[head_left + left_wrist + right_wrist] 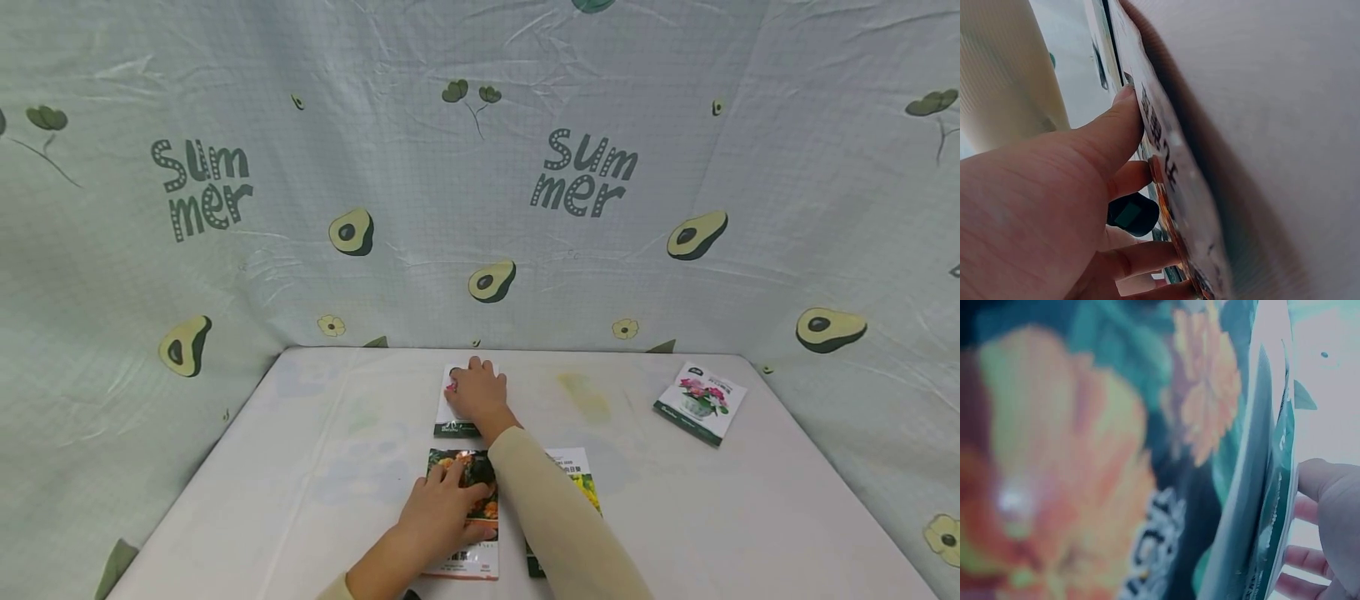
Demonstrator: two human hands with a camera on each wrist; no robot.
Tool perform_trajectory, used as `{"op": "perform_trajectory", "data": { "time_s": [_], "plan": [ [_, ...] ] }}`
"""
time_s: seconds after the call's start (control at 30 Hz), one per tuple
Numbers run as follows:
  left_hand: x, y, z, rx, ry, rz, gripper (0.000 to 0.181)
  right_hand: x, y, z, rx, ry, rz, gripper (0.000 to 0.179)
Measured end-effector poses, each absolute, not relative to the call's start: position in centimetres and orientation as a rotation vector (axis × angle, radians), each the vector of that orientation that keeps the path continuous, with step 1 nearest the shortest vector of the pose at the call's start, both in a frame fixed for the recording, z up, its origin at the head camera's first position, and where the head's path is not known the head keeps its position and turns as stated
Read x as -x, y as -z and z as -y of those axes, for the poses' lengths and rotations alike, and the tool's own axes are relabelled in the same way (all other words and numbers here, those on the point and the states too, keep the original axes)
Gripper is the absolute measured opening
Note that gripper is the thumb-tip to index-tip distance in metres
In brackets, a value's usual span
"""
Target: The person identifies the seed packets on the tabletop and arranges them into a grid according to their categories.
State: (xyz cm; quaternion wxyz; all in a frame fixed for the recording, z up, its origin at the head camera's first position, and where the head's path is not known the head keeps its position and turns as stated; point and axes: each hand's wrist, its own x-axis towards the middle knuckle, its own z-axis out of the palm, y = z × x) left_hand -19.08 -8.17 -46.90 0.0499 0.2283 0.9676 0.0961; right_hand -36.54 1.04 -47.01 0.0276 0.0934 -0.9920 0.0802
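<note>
My left hand point(438, 517) rests with spread fingers on a flower seed packet point(483, 550) with orange blooms, lying near the front middle of the table. In the left wrist view its thumb and fingertips touch the printed face of that packet point(1169, 156). Farther back, my right hand point(480, 396) lies over a white seed packet point(450, 427) with a green bottom band and covers much of it. The right wrist view has the right fingers point(1307, 559) against this packet's face, while the orange-flowered print point(1066, 456) fills the left side.
A seed packet with yellow flowers point(581, 467) lies partly under the right sleeve point(558, 517). Another white packet with pink flowers point(701, 404) sits tilted at the back right of the white table point(300, 483). An avocado-print curtain point(420, 167) rises behind the table.
</note>
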Motion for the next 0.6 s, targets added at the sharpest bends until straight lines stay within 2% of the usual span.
{"op": "perform_trajectory", "data": {
  "time_s": [0.33,0.6],
  "plan": [
    [19.1,46.7,8.2,-0.696,-0.271,-2.942,0.052,36.6,46.1,-1.5,-0.247,-0.393,3.043,0.045],
    [19.2,46.7,8.4,-0.687,-0.25,-2.932,0.055,37.1,45.4,-4.0,-0.259,-0.638,2.86,0.04]
  ]
}}
